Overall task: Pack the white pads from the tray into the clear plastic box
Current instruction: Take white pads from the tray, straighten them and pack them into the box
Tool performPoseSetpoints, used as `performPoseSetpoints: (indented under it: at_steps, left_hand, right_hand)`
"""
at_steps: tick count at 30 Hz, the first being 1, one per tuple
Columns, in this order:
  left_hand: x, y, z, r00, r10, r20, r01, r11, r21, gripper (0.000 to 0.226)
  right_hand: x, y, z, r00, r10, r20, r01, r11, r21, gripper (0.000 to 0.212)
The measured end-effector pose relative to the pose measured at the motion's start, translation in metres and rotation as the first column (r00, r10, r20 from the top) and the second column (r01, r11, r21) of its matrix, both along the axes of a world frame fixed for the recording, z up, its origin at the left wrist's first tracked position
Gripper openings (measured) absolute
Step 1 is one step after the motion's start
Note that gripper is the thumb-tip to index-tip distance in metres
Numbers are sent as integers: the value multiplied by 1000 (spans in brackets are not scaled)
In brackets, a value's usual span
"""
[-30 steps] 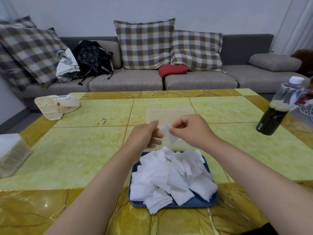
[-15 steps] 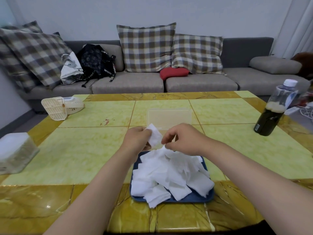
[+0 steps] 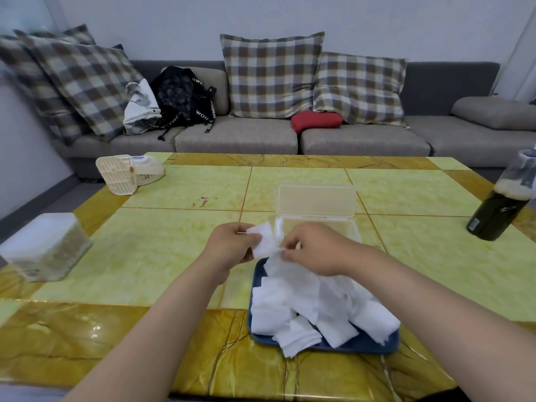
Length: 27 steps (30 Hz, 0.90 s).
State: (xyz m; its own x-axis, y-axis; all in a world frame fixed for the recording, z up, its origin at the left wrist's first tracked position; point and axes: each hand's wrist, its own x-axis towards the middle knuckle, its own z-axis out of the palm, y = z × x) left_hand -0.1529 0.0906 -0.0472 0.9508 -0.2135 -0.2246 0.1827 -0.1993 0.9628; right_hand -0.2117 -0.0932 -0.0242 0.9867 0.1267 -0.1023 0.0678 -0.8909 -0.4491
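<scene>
A blue tray (image 3: 374,345) near the table's front edge carries a loose heap of white pads (image 3: 307,306). Just behind it stands the clear plastic box (image 3: 319,221) with its lid raised upright at the back. My left hand (image 3: 229,248) pinches one white pad (image 3: 264,239) above the tray's far left corner. My right hand (image 3: 310,248) hovers over the far end of the heap, beside that pad, its fingertips pinching the top of a pad in the heap. It hides part of the box's front wall.
A dark bottle (image 3: 501,204) stands at the table's right edge. A frosted plastic container (image 3: 43,245) sits at the left edge, and a cream small fan (image 3: 127,172) lies at the far left corner. A grey sofa with checked cushions runs behind the table.
My left hand has taken over the pad and keeps it raised. My right hand has dropped from that pad to the far end of the heap. The camera has shifted, so the scene sits lower and farther right.
</scene>
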Motion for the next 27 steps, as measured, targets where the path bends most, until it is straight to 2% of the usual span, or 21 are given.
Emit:
performPoseSetpoints:
  at_steps: [2, 4, 5, 7, 11, 18, 27]
  left_hand:
    - [0, -4, -1, 1000, 7, -23, -7, 999, -33, 15]
    - [-2, -11, -1, 997, -12, -78, 4, 995, -95, 15]
    - [-3, -16, 1, 993, -36, -112, 19, 989, -148, 16]
    - [-6, -23, 4, 984, -103, -143, 68, 971, -230, 18]
    - [-13, -37, 12, 972, -199, -124, 161, 951, -263, 15]
    - [-16, -40, 14, 969, -223, -105, 191, 950, -247, 20]
    - [-22, -33, 21, 991, -132, 26, 133, 990, -39, 22]
  right_hand:
    - [1, -10, 10, 993, -100, 58, 84, 971, 225, 22]
    - [-1, -19, 20, 979, -200, 42, 158, 870, 466, 18]
    - [-2, -22, 24, 973, -232, 8, 190, 816, 546, 13]
    - [-5, -25, 25, 967, -252, -46, 228, 764, 604, 12]
    - [0, -25, 18, 945, -325, -40, 290, 775, 562, 15]
    - [4, -24, 13, 922, -387, -9, 347, 817, 461, 15]
    - [3, -14, 12, 934, -338, 114, 296, 913, 283, 12]
